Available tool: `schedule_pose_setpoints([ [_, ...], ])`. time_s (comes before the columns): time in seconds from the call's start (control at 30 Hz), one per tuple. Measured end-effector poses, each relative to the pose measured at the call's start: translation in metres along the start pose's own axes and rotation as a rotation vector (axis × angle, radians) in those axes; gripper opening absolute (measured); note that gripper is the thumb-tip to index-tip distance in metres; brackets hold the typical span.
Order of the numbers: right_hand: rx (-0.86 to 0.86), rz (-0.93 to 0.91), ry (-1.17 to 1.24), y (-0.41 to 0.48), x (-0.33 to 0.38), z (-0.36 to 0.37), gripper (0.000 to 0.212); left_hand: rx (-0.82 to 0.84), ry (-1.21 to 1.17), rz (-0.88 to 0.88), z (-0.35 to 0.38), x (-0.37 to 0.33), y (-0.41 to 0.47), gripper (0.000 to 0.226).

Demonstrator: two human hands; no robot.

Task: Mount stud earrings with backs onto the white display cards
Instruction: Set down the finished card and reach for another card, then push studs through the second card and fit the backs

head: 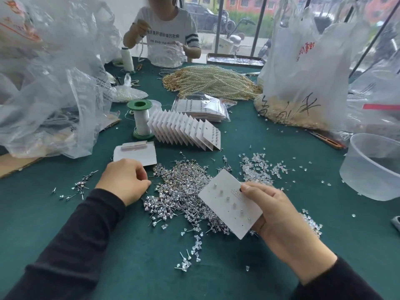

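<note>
Two hands over a heap of studs, one holding a card

Right hand (279,213) grips a white card (229,204) tilted above the stud heap (181,187), thumb on its face, fingers underneath; a slanting row of studs sits in it. Left hand (125,180) rests at the heap's left edge, fingers curled, tips together; whether they pinch a stud I cannot tell. Clear backs (257,167) lie just beyond the card on the green desk (129,245); filled cards (186,131) stand in a row behind, beside a spool (140,120).
</note>
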State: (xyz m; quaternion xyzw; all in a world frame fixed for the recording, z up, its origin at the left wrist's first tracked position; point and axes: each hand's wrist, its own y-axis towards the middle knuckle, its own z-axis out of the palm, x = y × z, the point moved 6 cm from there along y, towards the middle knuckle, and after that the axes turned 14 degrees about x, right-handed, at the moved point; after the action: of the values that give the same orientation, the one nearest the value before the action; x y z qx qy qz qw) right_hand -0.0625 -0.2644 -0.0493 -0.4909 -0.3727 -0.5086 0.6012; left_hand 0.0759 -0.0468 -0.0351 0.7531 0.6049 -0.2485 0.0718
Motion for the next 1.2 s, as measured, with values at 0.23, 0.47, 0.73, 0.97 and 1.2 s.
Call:
schedule_pose_setpoints([
  [0.23,-0.037,0.042,-0.015,-0.002,-0.003,-0.004,0.022,0.131,-0.243,-0.048,0.000,0.019,0.002,0.011],
  [0.47,-0.077,0.063,0.006,-0.002,-0.003,-0.006,0.022,0.126,0.014,-0.001,-0.003,0.007,-0.004,0.005],
  [0.73,0.053,0.061,0.200,-0.004,-0.004,0.003,0.029,0.065,-0.531,0.709,0.003,-0.067,-0.051,0.009],
  [0.97,0.123,0.039,0.200,-0.006,-0.002,0.012,0.019,-0.211,-0.251,0.924,0.004,-0.086,-0.067,0.007],
  [1.2,0.147,0.070,0.243,-0.003,-0.006,0.012,0.021,-0.147,-0.265,0.925,0.011,-0.087,-0.065,0.005],
])
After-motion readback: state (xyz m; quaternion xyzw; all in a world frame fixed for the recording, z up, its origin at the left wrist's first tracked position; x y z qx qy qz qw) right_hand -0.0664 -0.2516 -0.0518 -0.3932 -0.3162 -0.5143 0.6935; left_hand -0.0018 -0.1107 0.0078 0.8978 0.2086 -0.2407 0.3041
